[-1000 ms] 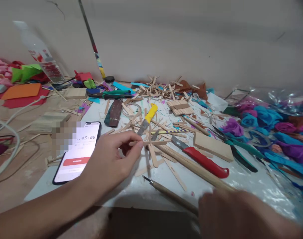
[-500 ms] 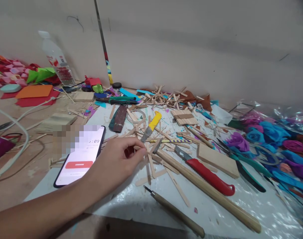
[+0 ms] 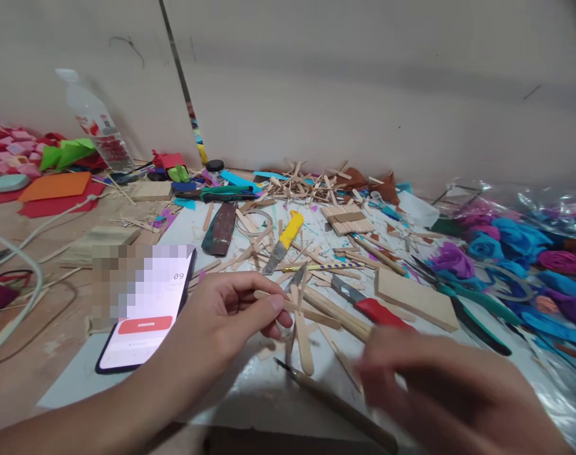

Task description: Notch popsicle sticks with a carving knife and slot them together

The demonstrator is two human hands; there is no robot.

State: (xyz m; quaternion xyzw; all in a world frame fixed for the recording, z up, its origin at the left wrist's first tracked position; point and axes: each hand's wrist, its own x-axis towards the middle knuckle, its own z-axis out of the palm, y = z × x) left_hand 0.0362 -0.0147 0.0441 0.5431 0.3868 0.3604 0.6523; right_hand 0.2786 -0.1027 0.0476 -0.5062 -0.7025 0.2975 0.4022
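Observation:
Between the thumb and fingers of my left hand (image 3: 243,313) is one arm of a star-shaped piece of craft sticks (image 3: 305,347), its sticks crossing near the middle. The piece is raised over the white sheet (image 3: 250,385). My right hand (image 3: 458,379) is at the lower right, smeared by motion, so its fingers cannot be read. Close to it lie a thin carving tool (image 3: 338,404) with a wooden handle, a red-handled knife (image 3: 380,311), and a long wooden-handled tool (image 3: 333,309), partly covered by the right hand and the star piece.
Left of my arm lies a lit phone (image 3: 146,341). Beyond my hands are a yellow craft knife (image 3: 290,234), a bundle of sticks (image 3: 347,219) and a stick pile (image 3: 302,183). A wood block (image 3: 414,297), green-handled scissors (image 3: 482,322) and paper flowers (image 3: 510,243) are at right.
My right hand has come into view from the lower right. My left hand has turned and lifted slightly, and the star piece in it now shows more plainly. The view has shifted a little.

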